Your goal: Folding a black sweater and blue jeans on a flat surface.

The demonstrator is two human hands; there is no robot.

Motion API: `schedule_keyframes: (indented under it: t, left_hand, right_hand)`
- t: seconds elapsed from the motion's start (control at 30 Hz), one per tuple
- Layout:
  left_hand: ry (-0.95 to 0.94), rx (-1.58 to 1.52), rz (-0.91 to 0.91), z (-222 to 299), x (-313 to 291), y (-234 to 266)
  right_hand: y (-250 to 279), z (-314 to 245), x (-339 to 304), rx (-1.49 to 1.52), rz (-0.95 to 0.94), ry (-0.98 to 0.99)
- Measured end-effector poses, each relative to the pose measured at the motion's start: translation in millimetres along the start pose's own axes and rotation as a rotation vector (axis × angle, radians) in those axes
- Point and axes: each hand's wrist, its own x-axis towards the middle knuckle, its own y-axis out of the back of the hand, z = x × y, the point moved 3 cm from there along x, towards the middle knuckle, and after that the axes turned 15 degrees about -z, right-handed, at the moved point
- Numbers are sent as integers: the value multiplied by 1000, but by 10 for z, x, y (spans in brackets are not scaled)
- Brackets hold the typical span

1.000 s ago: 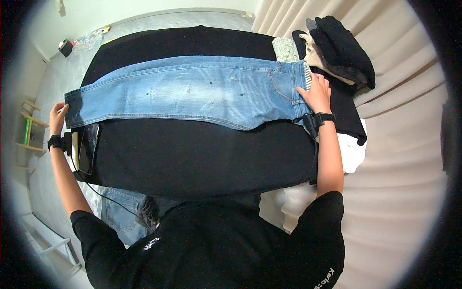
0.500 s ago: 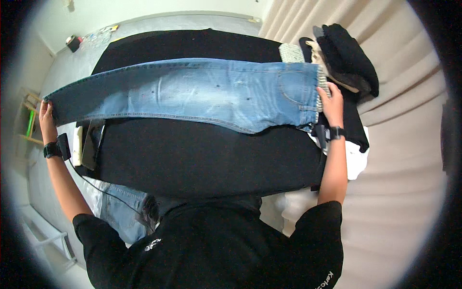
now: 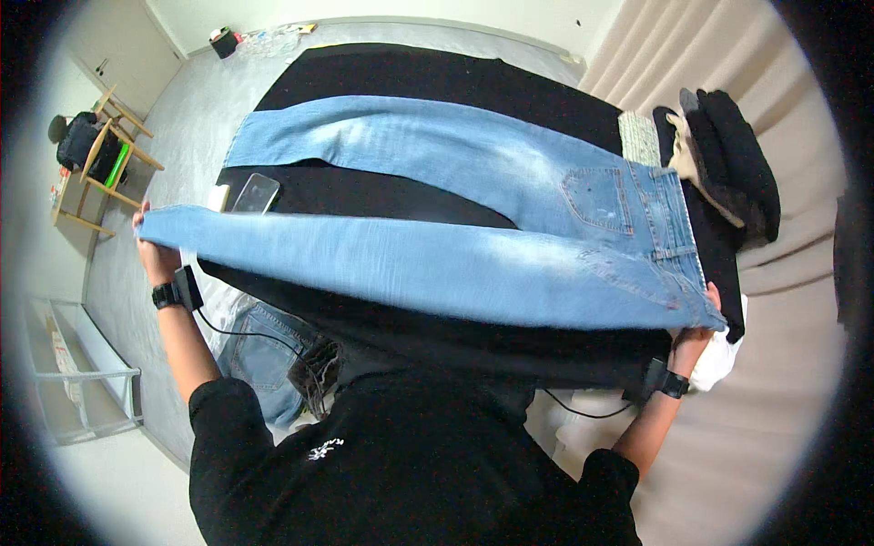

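Observation:
A pair of light blue jeans [image 3: 428, 255] stretches across the black-covered table [image 3: 364, 177], its two legs apart and a back pocket showing. At the far left, my left hand [image 3: 157, 247] is closed on the hem of the near leg. My right hand [image 3: 699, 335] grips the near corner of the waistband, partly hidden under the denim. The near leg is pulled taut between both hands, while the far leg lies on the table. A phone-like slab [image 3: 257, 194] shows between the two legs.
Folded dark clothes [image 3: 737, 164] and a pale knit piece [image 3: 639, 138] sit at the far right, beside a beige curtain [image 3: 783, 409]. Another pair of jeans [image 3: 264, 359] lies below the table's left edge. A chair [image 3: 105, 150] stands far left.
The jeans, earlier folded lengthwise into one strip, are now opened into two legs. Both hands have come nearer to me with the near leg, and the view has shifted.

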Motion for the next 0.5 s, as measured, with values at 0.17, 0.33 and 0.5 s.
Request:
schedule_keyframes:
  t: [0.17, 0.33, 0.5]
  left_hand:
    - [55, 45, -55, -85, -365, -46]
    - [246, -27, 26, 117, -481, -450]
    - [464, -390, -625, 245, -488, -328]
  right_hand:
    - [-256, -251, -175, 30, -173, -309]
    - [-384, -623, -255, 472, -83, -460]
    - [-379, -756, -142, 687, -115, -417]
